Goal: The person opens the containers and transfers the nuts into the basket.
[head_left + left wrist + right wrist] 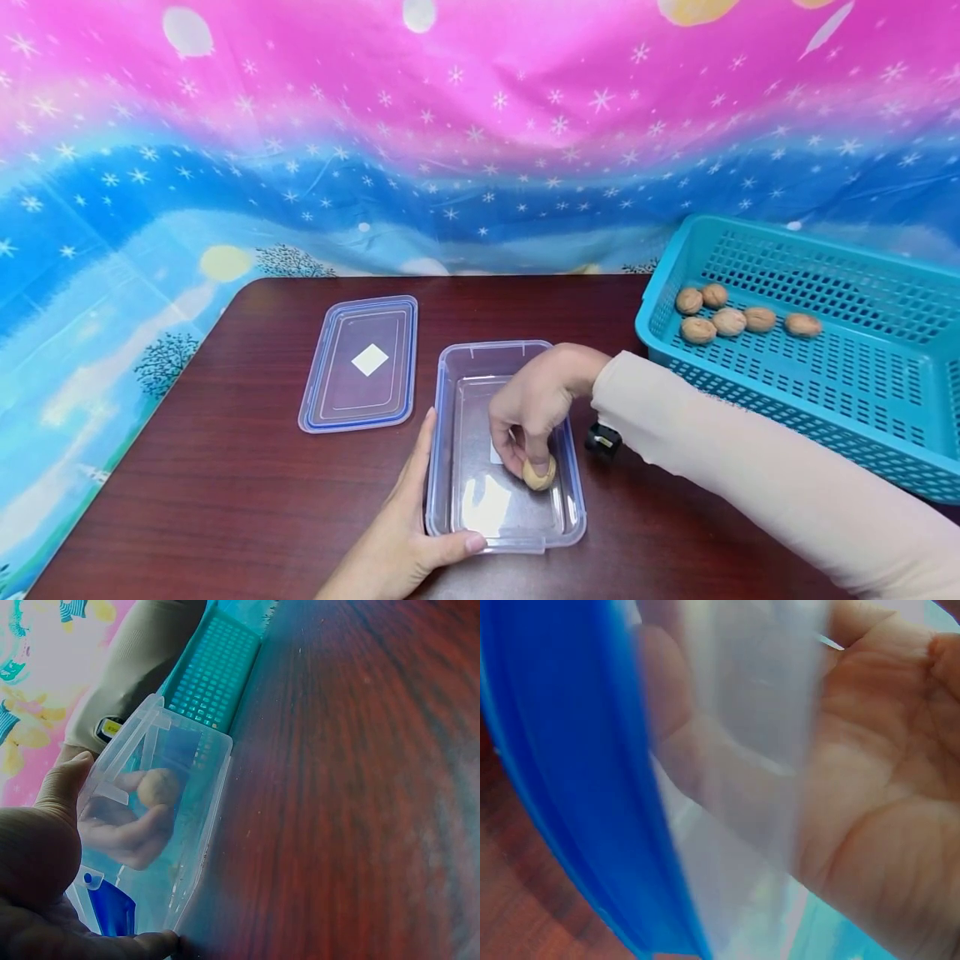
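Note:
A clear plastic container (467,367) with a blue-edged rim stands uncovered on the table. Inside it, low near the right front, my right hand (534,404) pinches a walnut (539,475) between thumb and fingers. That walnut (157,787) also shows through the clear wall in the left wrist view. My left hand (405,533) holds the container's near left corner, its thumb on the front side and its fingers along the left wall. The right wrist view has the right palm (885,772) behind the clear wall and a blue clip (577,750); the walnut is hidden there.
A teal perforated basket (892,367) stands at the right, with several walnuts (727,321) at its left end. The container's clear lid (360,364) with blue edging lies flat at the left. A patterned cloth (450,150) hangs behind the dark wooden table (225,467).

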